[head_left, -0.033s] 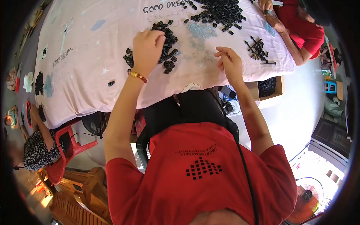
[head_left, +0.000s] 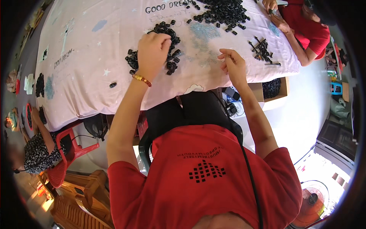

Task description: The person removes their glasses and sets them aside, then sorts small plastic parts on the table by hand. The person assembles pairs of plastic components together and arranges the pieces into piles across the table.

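My left hand [head_left: 152, 49], with a beaded bracelet at the wrist, lies on a small heap of black plastic parts [head_left: 172, 63] on the pink cloth-covered table [head_left: 95, 57]. Its fingers curl down into the pieces. My right hand [head_left: 233, 65] hovers over the cloth to the right of the heap, thumb and fingertips pinched together. Whether something small sits between them I cannot tell. One stray black part [head_left: 113, 84] lies alone to the left of the heap.
A larger pile of black parts [head_left: 225, 11] lies at the far side, and a bundle of black rods [head_left: 261, 49] to the right. Another person in red [head_left: 312, 30] works at the far right corner. A cardboard box [head_left: 272, 88] stands under the table edge, a red chair [head_left: 70, 152] at lower left.
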Motion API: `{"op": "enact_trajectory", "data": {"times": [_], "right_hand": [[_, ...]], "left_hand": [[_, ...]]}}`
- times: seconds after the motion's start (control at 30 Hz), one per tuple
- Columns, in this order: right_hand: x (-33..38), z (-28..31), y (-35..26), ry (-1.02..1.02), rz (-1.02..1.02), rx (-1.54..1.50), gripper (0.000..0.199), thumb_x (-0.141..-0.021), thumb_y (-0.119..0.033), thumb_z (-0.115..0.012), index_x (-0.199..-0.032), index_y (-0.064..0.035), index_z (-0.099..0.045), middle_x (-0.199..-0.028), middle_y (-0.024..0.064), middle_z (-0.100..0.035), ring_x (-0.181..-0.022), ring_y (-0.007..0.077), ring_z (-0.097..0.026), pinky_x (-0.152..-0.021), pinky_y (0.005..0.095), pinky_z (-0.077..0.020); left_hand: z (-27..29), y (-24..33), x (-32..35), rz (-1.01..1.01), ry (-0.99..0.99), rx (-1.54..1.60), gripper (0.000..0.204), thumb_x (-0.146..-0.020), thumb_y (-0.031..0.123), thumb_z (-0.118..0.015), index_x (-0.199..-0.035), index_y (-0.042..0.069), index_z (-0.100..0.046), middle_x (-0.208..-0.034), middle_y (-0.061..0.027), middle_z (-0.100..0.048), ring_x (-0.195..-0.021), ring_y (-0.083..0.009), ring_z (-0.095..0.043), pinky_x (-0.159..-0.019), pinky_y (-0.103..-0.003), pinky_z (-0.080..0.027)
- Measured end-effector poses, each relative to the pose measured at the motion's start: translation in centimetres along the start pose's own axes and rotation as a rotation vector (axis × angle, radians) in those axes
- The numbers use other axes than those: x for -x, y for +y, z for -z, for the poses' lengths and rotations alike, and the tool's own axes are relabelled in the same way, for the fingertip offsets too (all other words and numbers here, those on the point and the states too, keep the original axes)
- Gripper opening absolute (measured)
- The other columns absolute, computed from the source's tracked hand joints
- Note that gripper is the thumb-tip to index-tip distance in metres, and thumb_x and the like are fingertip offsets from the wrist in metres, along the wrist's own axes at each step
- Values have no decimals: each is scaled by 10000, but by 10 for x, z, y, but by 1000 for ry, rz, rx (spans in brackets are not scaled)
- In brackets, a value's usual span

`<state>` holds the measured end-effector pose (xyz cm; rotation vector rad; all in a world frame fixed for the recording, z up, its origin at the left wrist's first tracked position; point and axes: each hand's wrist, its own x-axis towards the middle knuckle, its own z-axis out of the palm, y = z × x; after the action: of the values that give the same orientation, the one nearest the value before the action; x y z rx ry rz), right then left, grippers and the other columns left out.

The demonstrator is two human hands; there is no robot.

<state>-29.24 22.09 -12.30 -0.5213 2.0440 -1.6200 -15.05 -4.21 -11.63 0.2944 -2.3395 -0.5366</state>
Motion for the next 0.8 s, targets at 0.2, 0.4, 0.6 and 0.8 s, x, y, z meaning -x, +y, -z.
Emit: {"op": "enact_trajectory", "data": {"times": [0.2,0.4,0.6,0.8], "right_hand": [[9,-9,9,-34,-32,27,268,-1014,-85,-491,-1205,-35,-672,-951,57,-699,-675,83,-578,-595,240,-493],[10,-18,7,-123,124,147,243,-1028,-88,-514,-1207,-39,-671,-971,41,-685,-669,55,-536,-611,213,-464],[-3,-28,9,-139,131,73,248,-1032,-75,-511,-1227,-50,-662,-988,36,-684,-672,49,-530,-597,201,-444],[-4,-25,7,-123,103,59,252,-1030,-70,-510,-1233,-45,-657,-992,28,-681,-669,41,-525,-573,186,-416]], "left_hand": [[-9,24,25,26,-136,-114,70,-855,148,-715,-915,129,-744,-868,-46,-642,-881,-296,-588,-804,-422,-464],[24,17,54,289,130,-127,236,-875,116,-678,-1109,83,-677,-1036,-124,-630,-1029,-338,-550,-924,-461,-424],[28,1,119,586,120,-202,786,-898,316,-717,-1455,-92,-341,-1439,-317,-420,-1330,-484,-383,-1121,-560,-312],[25,7,117,531,-58,-344,946,-910,471,-683,-1512,-109,-241,-1542,-343,-292,-1451,-519,-247,-1205,-572,-204]]}}
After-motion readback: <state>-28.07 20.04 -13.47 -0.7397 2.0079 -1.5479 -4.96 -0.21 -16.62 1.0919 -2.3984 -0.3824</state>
